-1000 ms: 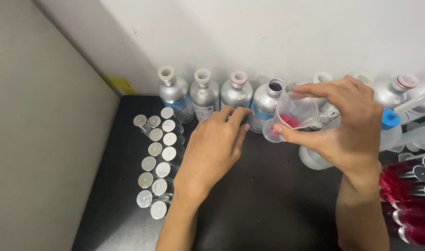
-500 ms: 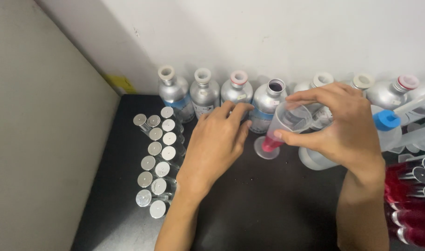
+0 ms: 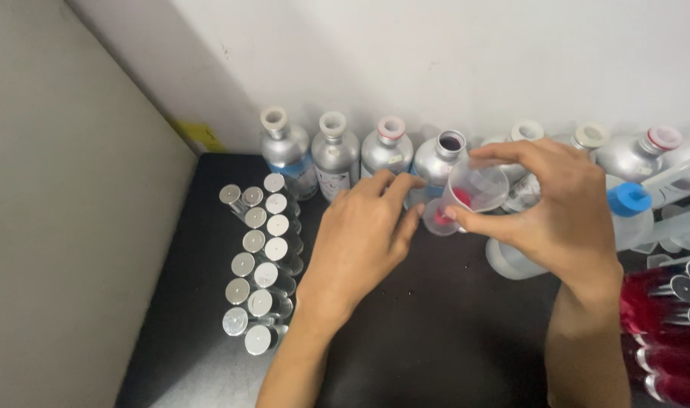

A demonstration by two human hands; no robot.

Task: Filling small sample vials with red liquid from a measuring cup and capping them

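Hands (image 3: 466, 219) crowded against bottle row (image 3: 337, 155)

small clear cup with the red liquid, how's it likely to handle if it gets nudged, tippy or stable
The small clear cup looks thin and translucent, so probably light and a bit flexible. Only a little red liquid sits at its narrow base, and the rim is wider, so a nudge would likely tip it. The right hand pinches it tilted beside the open bottle; a spill seems easy.
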